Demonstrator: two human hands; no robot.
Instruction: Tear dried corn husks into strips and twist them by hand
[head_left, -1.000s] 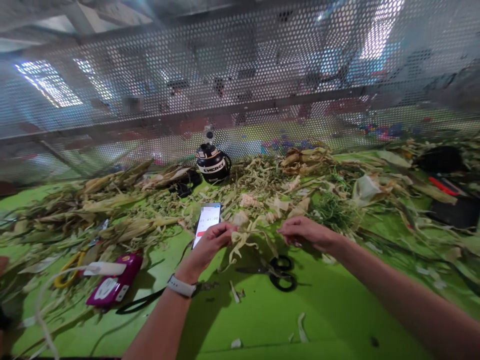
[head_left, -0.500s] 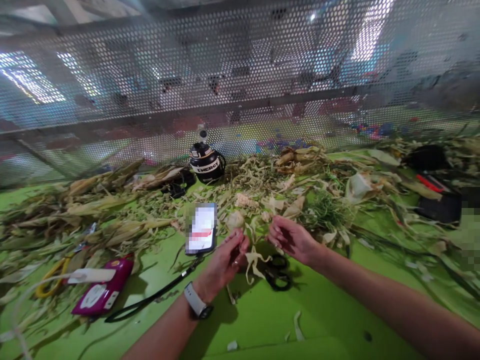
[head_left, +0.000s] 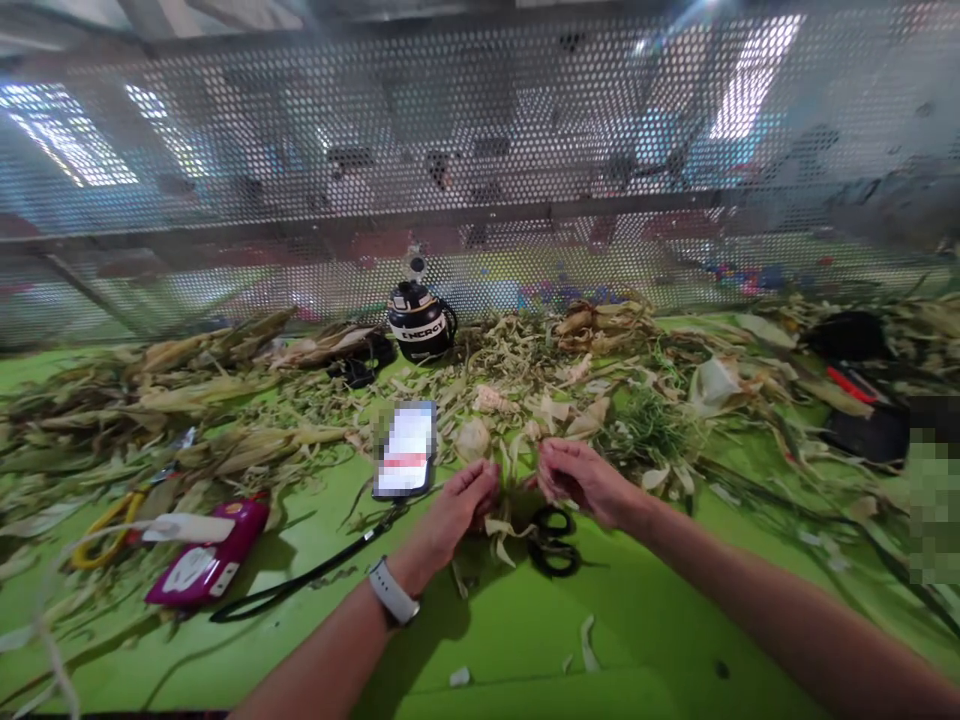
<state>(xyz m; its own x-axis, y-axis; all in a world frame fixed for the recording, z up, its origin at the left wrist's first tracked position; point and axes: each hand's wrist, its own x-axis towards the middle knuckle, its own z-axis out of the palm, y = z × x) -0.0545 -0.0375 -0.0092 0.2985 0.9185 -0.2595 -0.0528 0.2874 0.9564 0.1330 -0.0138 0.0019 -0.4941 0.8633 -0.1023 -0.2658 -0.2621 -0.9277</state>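
My left hand [head_left: 463, 500], with a white-banded watch [head_left: 393, 590] on its wrist, is closed in a pinch on pale dried corn husk strips [head_left: 500, 540] that hang below its fingertips. My right hand [head_left: 581, 480] faces it a short way to the right, its fingers curled together; what they hold is too small to make out. Black-handled scissors [head_left: 553, 545] lie on the green table below the gap between my hands. A round, pale husk ball [head_left: 474, 440] sits just beyond my left fingertips, and a peach-coloured husk piece [head_left: 495, 400] lies farther back.
A phone [head_left: 406, 450] with a black strap lies left of my hands. Farther left is a purple power strip [head_left: 210, 555] with a white plug. Behind stands a black "ENERGY" jug [head_left: 420, 322] among loose husks [head_left: 217, 390]. A perforated metal screen [head_left: 480, 130] closes the back.
My left hand has turned and its fingers have drawn in toward the husk strips, clear of the pale ball. My right hand has curled slightly lower. The view has shifted a little.
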